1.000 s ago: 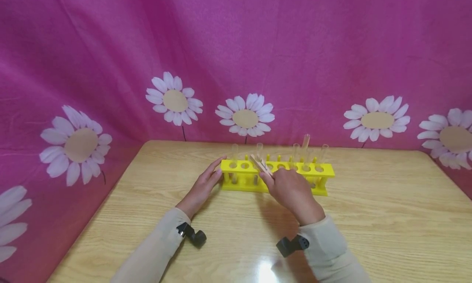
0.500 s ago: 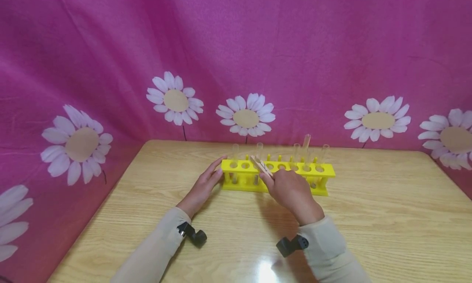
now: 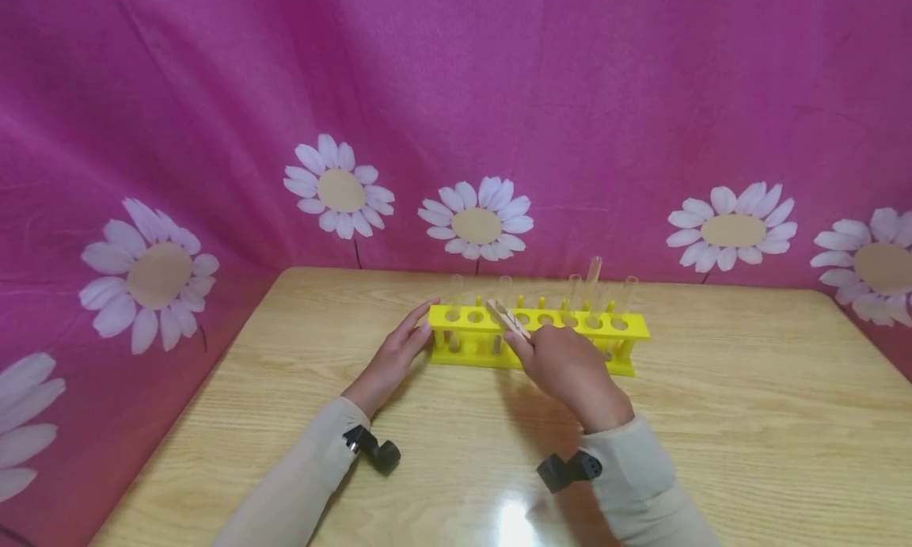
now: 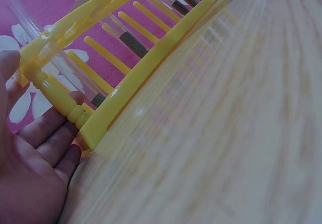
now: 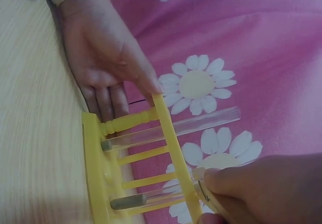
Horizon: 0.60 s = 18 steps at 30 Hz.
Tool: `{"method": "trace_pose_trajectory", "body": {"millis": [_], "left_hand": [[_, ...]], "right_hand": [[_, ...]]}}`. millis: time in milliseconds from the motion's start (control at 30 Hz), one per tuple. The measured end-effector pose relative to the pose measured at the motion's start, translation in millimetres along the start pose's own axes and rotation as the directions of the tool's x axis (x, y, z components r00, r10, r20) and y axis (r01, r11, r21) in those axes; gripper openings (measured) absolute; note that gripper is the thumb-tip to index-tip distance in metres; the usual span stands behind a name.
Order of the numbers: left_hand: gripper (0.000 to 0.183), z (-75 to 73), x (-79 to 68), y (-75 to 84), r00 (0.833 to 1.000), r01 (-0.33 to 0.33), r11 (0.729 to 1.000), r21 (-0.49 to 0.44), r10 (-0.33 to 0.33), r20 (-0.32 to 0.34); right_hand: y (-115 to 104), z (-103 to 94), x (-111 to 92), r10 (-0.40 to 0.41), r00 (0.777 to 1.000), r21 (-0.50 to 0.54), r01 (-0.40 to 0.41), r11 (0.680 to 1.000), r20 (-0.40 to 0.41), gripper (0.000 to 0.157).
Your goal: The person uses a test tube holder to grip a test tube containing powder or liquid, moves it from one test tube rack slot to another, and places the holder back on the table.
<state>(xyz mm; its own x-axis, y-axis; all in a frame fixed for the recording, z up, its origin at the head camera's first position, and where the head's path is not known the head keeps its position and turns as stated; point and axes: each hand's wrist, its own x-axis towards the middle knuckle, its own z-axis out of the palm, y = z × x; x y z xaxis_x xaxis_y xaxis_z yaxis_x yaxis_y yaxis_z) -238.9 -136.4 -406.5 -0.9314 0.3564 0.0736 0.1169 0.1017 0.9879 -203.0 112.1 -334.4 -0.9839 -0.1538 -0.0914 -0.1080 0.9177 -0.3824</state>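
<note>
A yellow test tube rack (image 3: 463, 330) stands upright on the table, holding several clear test tubes. At its left end my left hand (image 3: 390, 365) grips the rack, thumb at the top plate and fingers around the end post (image 4: 58, 94), as the left wrist view shows. My right hand (image 3: 573, 373) holds a wooden test tube holder (image 3: 507, 319) over the rack. The holder's tip is at a test tube (image 3: 506, 284) in the third hole from the left. Dark grey material (image 5: 128, 202) fills the bottom of that tube. My right hand hides part of the rack's front.
More test tubes (image 3: 594, 274) stand toward the rack's right end, one taller than the others. Yellow pegs (image 3: 542, 302) rise along the back. A pink cloth with white daisies (image 3: 598, 119) hangs behind the wood-grain table (image 3: 748, 404).
</note>
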Motion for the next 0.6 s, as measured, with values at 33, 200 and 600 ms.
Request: {"method": "trace_pose_trajectory", "body": {"millis": [33,200,600], "left_hand": [[0.05,0.0,0.0,0.2,1.0,0.001,1.0,0.002,-0.001,0.0],[0.051,0.4,-1.1,0.6,1.0,-0.003,1.0,0.002,0.003,0.001],[0.053,-4.6,12.9,-29.6,0.998,-0.042,0.999,-0.007,0.042,-0.035]], "right_hand": [[-0.2,-0.7,-0.4,0.001,1.0,0.001,-0.001,1.0,0.005,0.049],[-0.9,-2.3,-1.8,0.01,1.0,-0.006,-0.01,1.0,0.023,0.049],[-0.9,-3.6,-1.5,-0.005,1.0,-0.006,0.005,1.0,0.005,0.051]]}}
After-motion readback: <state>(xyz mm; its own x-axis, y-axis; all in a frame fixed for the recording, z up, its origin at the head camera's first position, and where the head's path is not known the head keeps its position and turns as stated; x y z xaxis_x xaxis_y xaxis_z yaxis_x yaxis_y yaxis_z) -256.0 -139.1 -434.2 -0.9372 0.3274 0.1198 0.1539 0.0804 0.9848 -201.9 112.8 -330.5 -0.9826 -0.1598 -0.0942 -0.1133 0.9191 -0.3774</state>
